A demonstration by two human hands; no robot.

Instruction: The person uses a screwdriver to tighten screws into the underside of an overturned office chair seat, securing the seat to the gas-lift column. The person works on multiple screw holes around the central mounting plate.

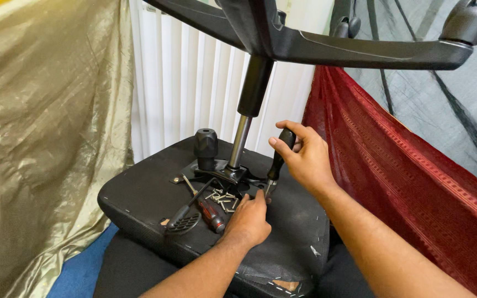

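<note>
Screwdriver [278,160] upright in clamped right hand [305,157], left hand [249,218] steadying tip, near seat [139,198] centre.

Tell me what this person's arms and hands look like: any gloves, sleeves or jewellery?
Both arms are bare from the bottom edge of the picture to the fingertips; no sleeve shows. The left hand and the right hand wear no gloves, and no ring, watch or bracelet is visible. Fingernails are short and unpainted where they show. No tape, bandage or marking appears on either forearm.

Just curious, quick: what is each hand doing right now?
Left hand: fingers down at the screwdriver tip; holding anything, cannot tell.
Right hand: closed on the screwdriver handle.
</note>
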